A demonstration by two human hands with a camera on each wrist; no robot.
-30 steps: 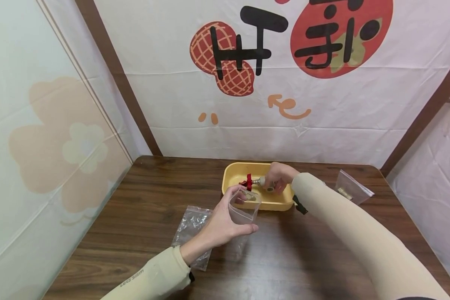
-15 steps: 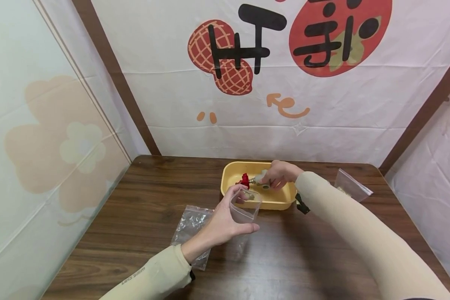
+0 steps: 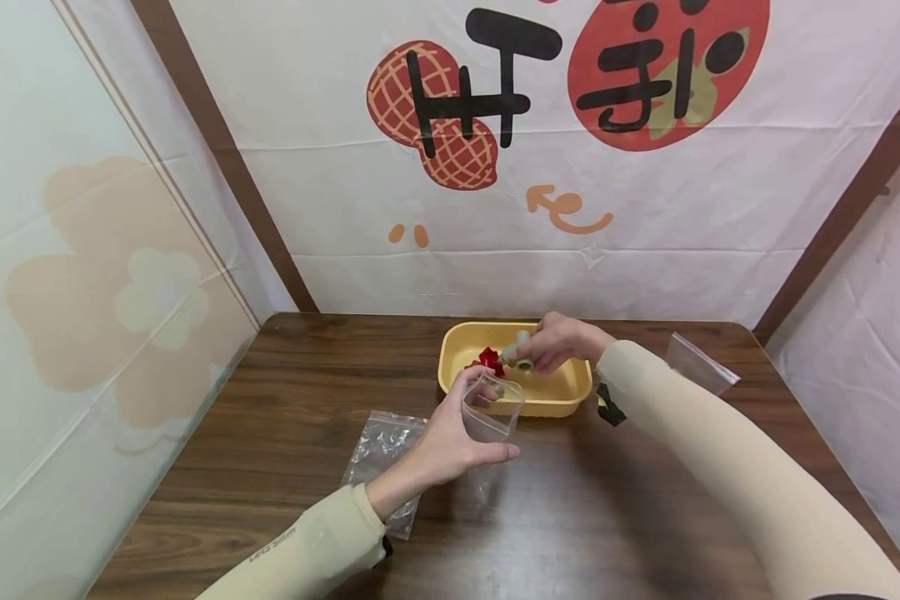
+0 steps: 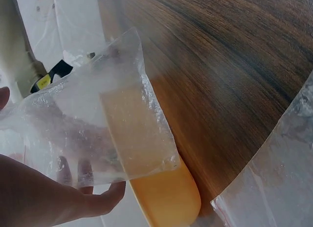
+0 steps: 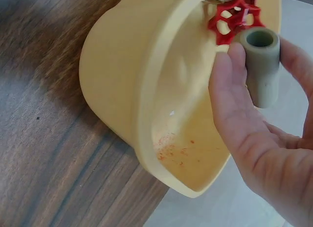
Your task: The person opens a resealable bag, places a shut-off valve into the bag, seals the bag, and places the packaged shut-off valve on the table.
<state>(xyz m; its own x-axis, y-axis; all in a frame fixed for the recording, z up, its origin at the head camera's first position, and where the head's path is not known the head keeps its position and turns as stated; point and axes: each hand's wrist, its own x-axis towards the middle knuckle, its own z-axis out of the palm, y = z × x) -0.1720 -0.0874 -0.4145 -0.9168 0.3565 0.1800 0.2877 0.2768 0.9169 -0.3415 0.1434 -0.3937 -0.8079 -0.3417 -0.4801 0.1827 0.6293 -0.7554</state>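
Observation:
My left hand (image 3: 450, 437) holds a clear zip bag (image 3: 491, 417) in front of the yellow tray (image 3: 536, 408), its mouth spread between thumb and fingers. In the left wrist view the bag (image 4: 132, 124) hangs across the tray's edge, and some fingers show through the plastic. My right hand (image 3: 558, 342) grips a grey valve (image 3: 523, 350) over the tray. Its grey pipe body (image 5: 264, 75) sits between thumb and fingers in the right wrist view. A red handwheel (image 5: 237, 19) and a second red part behind it show there; how they join is partly hidden.
A flat clear zip bag (image 3: 382, 450) lies on the wooden table (image 3: 300, 400) beneath and left of the left forearm. Another zip bag (image 3: 697, 365) lies at the right, past the right sleeve. A patterned cloth wall (image 3: 435, 275) stands behind the table.
My right hand has turned the grey valve, so its pipe end faces nearer and its red wheel sits closer to the held bag. The left hand keeps its hold on the bag.

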